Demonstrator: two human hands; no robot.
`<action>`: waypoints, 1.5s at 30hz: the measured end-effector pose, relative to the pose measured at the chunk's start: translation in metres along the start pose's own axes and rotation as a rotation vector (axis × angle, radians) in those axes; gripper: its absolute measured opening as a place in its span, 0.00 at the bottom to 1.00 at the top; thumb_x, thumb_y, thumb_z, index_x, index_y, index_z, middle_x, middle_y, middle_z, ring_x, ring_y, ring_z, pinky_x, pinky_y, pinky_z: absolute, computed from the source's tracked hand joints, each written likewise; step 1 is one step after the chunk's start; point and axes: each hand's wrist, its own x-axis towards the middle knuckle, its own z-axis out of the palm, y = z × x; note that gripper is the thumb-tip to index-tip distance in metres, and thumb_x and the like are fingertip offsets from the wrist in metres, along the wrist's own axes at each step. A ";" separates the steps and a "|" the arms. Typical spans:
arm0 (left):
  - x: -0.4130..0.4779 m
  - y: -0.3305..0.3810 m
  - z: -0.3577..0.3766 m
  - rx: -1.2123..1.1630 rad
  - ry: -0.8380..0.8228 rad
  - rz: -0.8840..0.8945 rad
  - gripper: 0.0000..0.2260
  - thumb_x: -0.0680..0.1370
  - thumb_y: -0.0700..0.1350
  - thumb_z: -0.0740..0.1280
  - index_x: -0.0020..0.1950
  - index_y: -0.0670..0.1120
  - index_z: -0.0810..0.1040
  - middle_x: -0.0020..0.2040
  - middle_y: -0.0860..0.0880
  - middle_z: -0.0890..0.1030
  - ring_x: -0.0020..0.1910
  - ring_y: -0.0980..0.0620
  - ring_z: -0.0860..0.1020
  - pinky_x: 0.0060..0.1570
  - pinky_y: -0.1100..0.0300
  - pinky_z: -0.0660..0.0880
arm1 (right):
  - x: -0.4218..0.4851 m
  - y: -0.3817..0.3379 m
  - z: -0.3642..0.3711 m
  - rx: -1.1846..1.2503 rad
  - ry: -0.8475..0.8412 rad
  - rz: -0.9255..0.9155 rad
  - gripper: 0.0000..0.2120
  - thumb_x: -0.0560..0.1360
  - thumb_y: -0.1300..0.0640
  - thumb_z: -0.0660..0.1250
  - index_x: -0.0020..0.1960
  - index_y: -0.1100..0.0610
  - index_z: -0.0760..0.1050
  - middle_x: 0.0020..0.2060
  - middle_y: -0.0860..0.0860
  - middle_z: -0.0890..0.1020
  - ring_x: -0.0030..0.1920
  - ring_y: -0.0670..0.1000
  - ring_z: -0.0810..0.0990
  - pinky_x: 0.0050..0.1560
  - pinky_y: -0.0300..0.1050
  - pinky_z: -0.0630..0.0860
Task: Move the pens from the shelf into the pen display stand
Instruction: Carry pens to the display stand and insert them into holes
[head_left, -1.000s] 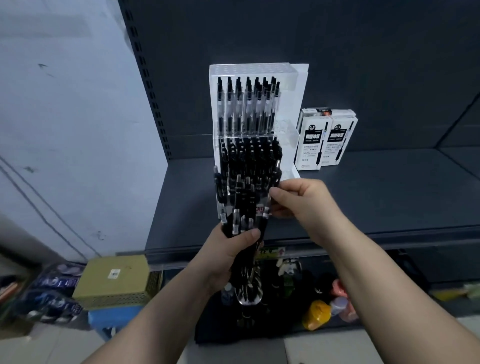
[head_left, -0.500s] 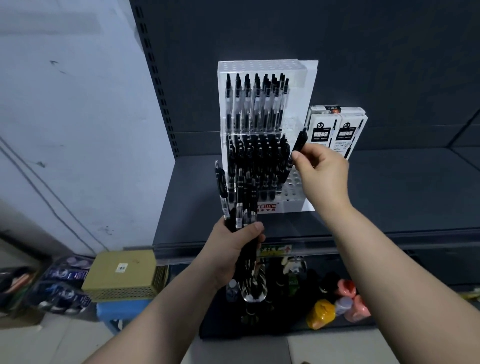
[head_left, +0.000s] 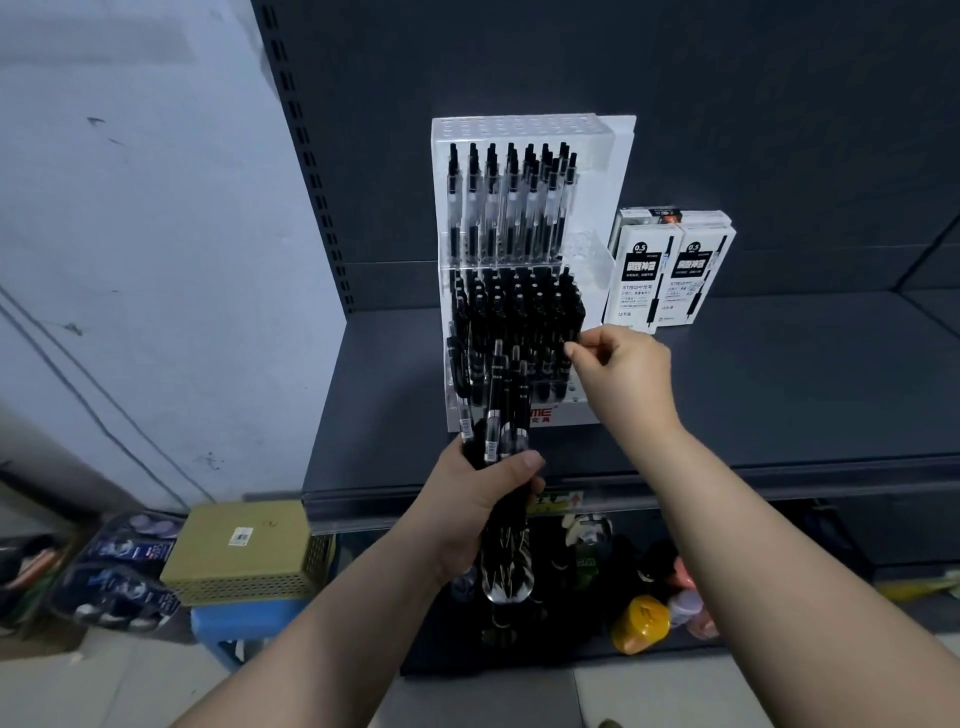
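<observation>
A white acrylic pen display stand (head_left: 618, 156) stands on the dark grey shelf (head_left: 779, 395). Its upper tier holds several clear-barrelled pens (head_left: 509, 208); its lower tier is packed with black pens (head_left: 519, 317). My left hand (head_left: 478, 499) grips a bundle of black pens (head_left: 498, 415) upright, just in front of the stand's base. My right hand (head_left: 623, 374) is at the right edge of the lower tier, thumb and forefinger pinching a black pen (head_left: 574, 317) that stands in the rightmost column.
Two white pen boxes (head_left: 670, 270) stand on the shelf right of the stand. Below the shelf edge are small bottles (head_left: 641, 623) and hanging items. A perforated yellow box (head_left: 244, 556) sits on a blue stool (head_left: 223, 623) at lower left, beside a grey wall.
My right hand took one pen from the bundle, lifted it to the stand's right side, then lowered it into the lower tier. The left hand stayed in place with the bundle.
</observation>
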 end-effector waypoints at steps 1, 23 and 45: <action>0.001 0.000 0.001 0.002 -0.007 -0.005 0.09 0.74 0.37 0.69 0.53 0.38 0.74 0.37 0.47 0.80 0.35 0.54 0.80 0.37 0.60 0.77 | -0.003 -0.002 -0.005 0.031 0.003 0.015 0.08 0.75 0.54 0.68 0.49 0.58 0.82 0.30 0.45 0.76 0.39 0.50 0.77 0.46 0.43 0.74; 0.010 -0.004 0.050 -0.013 0.148 0.070 0.06 0.78 0.40 0.65 0.43 0.39 0.78 0.34 0.45 0.81 0.35 0.50 0.79 0.39 0.57 0.78 | 0.033 0.000 -0.079 0.786 -0.174 0.219 0.11 0.68 0.66 0.74 0.37 0.57 0.72 0.24 0.47 0.79 0.28 0.50 0.78 0.36 0.47 0.77; 0.002 -0.007 0.050 -0.060 0.150 0.049 0.03 0.78 0.36 0.64 0.49 0.36 0.74 0.36 0.47 0.81 0.35 0.52 0.80 0.35 0.60 0.77 | 0.063 0.021 0.003 0.074 0.012 -0.218 0.08 0.73 0.59 0.71 0.39 0.62 0.77 0.31 0.49 0.75 0.34 0.50 0.73 0.36 0.38 0.65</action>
